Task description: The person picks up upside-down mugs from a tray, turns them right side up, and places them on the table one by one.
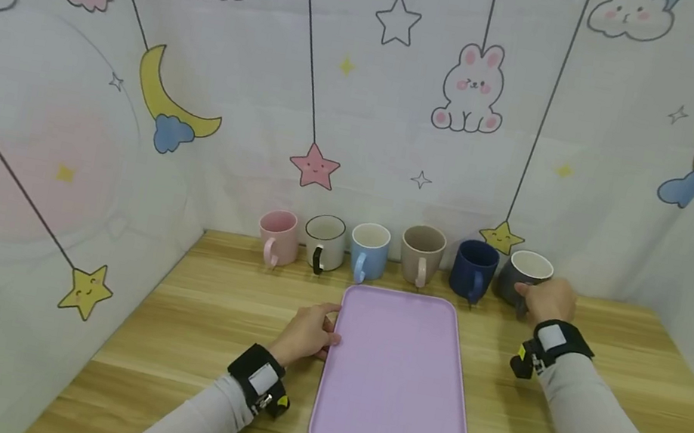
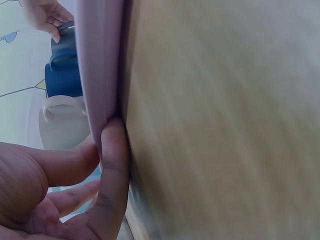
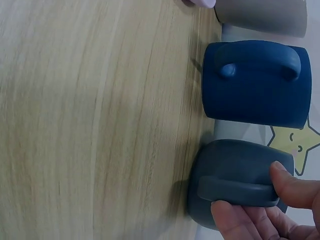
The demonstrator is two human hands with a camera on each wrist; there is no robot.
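Note:
A light purple tray (image 1: 394, 385) lies flat on the wooden table. My left hand (image 1: 303, 332) pinches its left rim; in the left wrist view the thumb is on one side of the rim and a finger (image 2: 114, 165) tucks against its underside. At the right end of a row of mugs stands a dark grey mug (image 3: 235, 162) with a pale inside. My right hand (image 1: 549, 300) grips its handle, thumb near the top and fingers curled behind the handle. The mug's base appears to be on the table.
Left of the grey mug stand a navy mug (image 1: 468, 275), a beige mug (image 1: 411, 262), a light blue mug (image 1: 369, 251), a white mug with black handle (image 1: 330, 252) and a pink mug (image 1: 281, 236). Behind them hangs a patterned cloth wall (image 1: 390, 124).

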